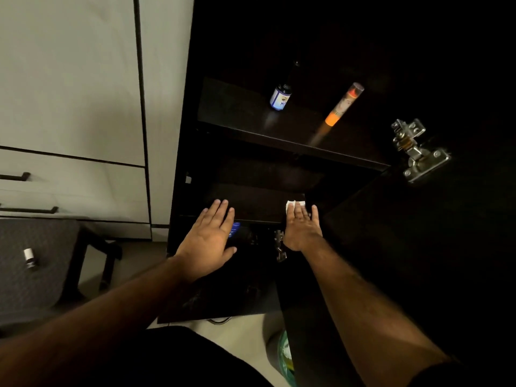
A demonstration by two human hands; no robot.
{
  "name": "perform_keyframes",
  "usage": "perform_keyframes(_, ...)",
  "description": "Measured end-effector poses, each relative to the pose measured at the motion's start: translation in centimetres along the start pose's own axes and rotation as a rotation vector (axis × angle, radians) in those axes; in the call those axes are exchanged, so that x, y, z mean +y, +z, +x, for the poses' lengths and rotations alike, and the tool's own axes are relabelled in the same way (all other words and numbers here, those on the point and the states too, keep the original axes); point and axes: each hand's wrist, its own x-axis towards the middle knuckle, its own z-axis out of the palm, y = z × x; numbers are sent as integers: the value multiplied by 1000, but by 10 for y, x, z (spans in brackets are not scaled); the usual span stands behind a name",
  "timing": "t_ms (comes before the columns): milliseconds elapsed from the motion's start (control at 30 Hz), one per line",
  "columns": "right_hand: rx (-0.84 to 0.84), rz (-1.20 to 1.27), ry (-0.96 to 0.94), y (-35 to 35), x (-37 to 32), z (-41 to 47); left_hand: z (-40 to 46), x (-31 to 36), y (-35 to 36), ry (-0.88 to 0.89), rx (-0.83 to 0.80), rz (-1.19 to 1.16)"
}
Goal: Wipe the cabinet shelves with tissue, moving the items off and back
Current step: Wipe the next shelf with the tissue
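A white tissue [295, 204] lies on the right part of the dark lower shelf [257, 202] of the open cabinet, mostly covered by the right hand [301, 227], whose fingers are straight, slightly spread and pressed flat on it; only the tissue's far edge shows beyond the fingertips. The left hand [209, 236] hovers or rests at the left front edge of the same shelf, palm down, fingers straight and close together with the thumb out to the side; whether it touches the wood cannot be told. Just under that hand a blue container [235, 229] peeks out from the space below, its writing too dark to read. On the upper shelf [237, 113] stand a small dark bottle [280, 97] with a blue-and-white label, on which letters like "NI" can be made out, and, well to its right, a tall slim tube [344, 106] with an orange base and a printed picture, its text unreadable. A metal hinge [416, 152] shines on the open door at right. To the left are pale drawers with a dark handle [16, 177], and a grey stool [28, 269] bearing a small white-capped bottle [29, 257].
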Motion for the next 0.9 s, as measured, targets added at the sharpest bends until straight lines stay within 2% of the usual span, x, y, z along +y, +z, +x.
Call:
perform_keyframes(133,3,130,57,-3,-4,7,9,-7,-4,29,-40,-60)
perform_keyframes(233,75,276,105,-3,-13,4,15,-8,-6,61,-47,-104)
perform_keyframes(333,148,306,127,1,-20,-8,20,-8,-7,95,-48,-132)
perform_keyframes(500,271,239,16,-1,-9,-20,30,-10,-8,140,-43,-128)
perform_keyframes(600,327,150,-35,-26,15,-23,38,-9,-7,148,-33,-150)
perform_keyframes(767,628,-73,-64,-82,57,-33,47,-7,-7,132,-38,-175)
perform_keyframes(833,645,-161,-17,-103,70,-46,50,-5,-6,132,-43,-189)
perform_keyframes(900,536,-255,56,-117,78,-61,52,-3,-4,144,-58,-191)
